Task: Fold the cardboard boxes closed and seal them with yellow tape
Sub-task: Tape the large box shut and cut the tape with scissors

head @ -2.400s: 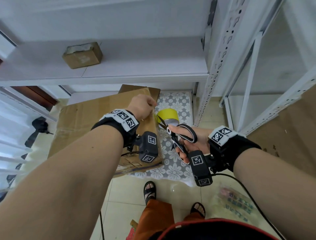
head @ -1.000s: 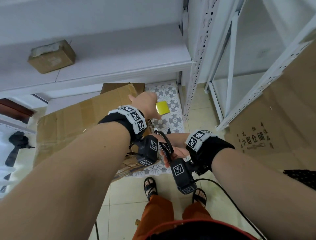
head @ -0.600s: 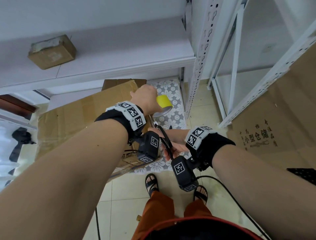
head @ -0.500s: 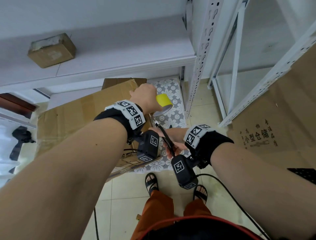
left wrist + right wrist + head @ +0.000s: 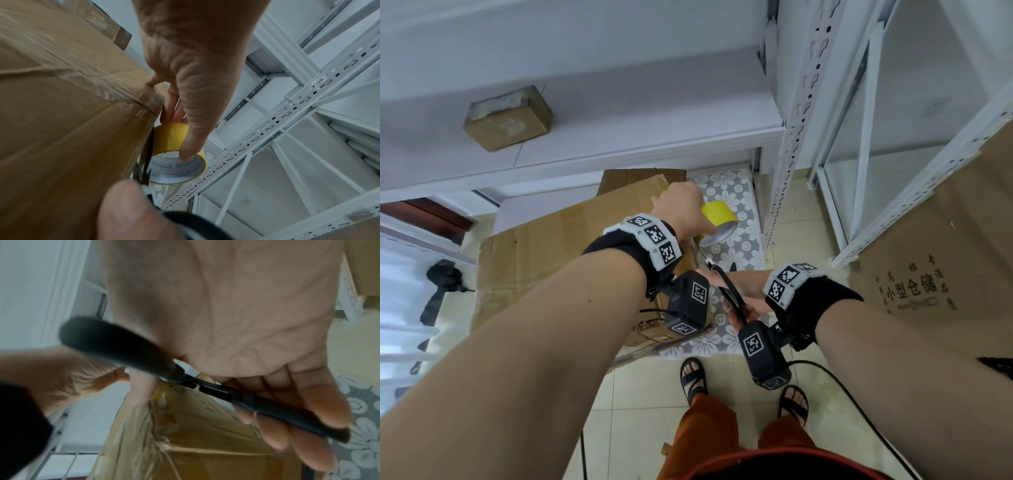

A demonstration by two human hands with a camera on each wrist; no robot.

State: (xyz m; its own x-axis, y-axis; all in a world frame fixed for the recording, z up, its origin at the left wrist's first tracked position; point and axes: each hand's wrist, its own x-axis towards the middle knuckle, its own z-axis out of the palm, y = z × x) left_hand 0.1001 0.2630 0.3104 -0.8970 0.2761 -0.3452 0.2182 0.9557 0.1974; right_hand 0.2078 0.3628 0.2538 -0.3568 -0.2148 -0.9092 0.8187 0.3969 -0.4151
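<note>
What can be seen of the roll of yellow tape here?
The roll of yellow tape has a glossy yellow outside and a white printed inner core. The left hand pinches it, thumb in the core, fingers outside, beside the big cardboard box's edge. The scissors' blades reach up beside it.

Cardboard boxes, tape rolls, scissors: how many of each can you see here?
Cardboard boxes: 3 (large box, small box on shelf, printed box at right)
Yellow tape rolls: 1
Scissors: 1
Total: 5
</note>
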